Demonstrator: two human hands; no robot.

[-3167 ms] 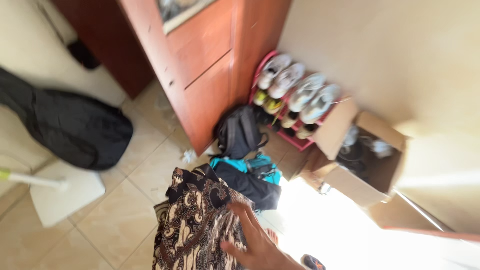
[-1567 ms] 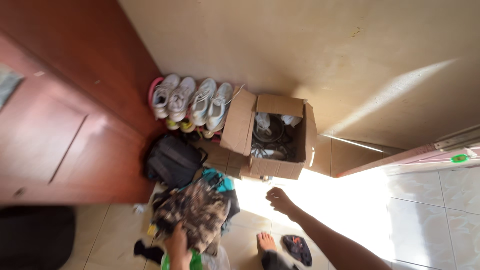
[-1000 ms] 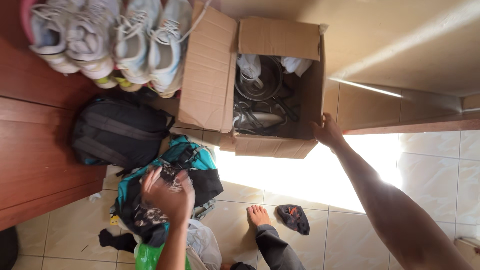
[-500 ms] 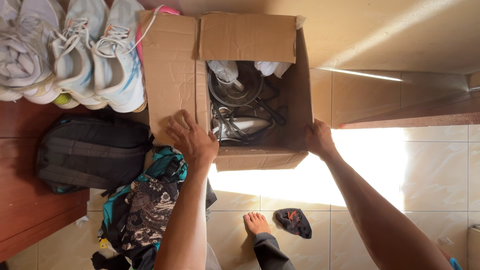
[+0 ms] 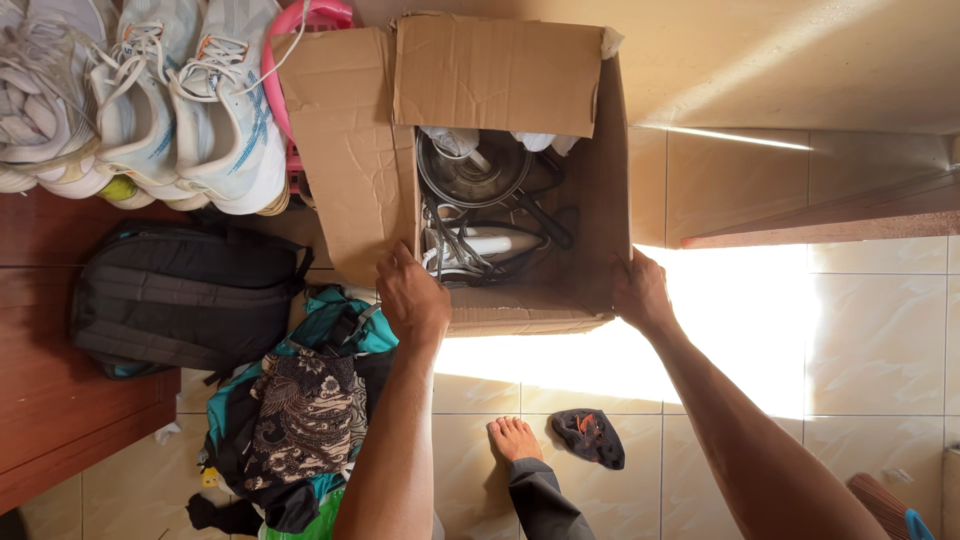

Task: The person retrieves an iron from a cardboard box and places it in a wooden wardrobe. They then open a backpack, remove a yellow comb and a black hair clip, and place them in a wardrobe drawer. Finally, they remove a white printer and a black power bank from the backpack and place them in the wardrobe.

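An open cardboard box (image 5: 560,270) stands on the tiled floor (image 5: 880,330) against the wall, its flaps folded outward, one lying toward the shoes and one leaning up against the wall. Inside it lie one round metal pot (image 5: 472,170) with a dark handle, a white appliance (image 5: 480,245) wrapped in dark cords, and some white crumpled material at the far end; what lies beneath these cannot be made out. The left hand (image 5: 410,295) grips the box at its near left corner, fingers curled over the edge where the flap begins. The right hand (image 5: 640,292) is pressed against the near right corner, fingers wrapped on the side wall. Left of the box, four pale sneakers (image 5: 150,100) sit in a row on a pink rack (image 5: 290,60) that touches the box's left flap. Below them one black backpack (image 5: 185,300) rests against a reddish wooden cabinet (image 5: 60,420). Just beside the left forearm lies a heap of a teal bag (image 5: 335,325) and a brown patterned cloth (image 5: 300,420), touching the box's near left corner. One bare foot (image 5: 513,438) and one small dark cloth (image 5: 590,437) lie on the tiles between the arms, in a bright patch of sunlight.
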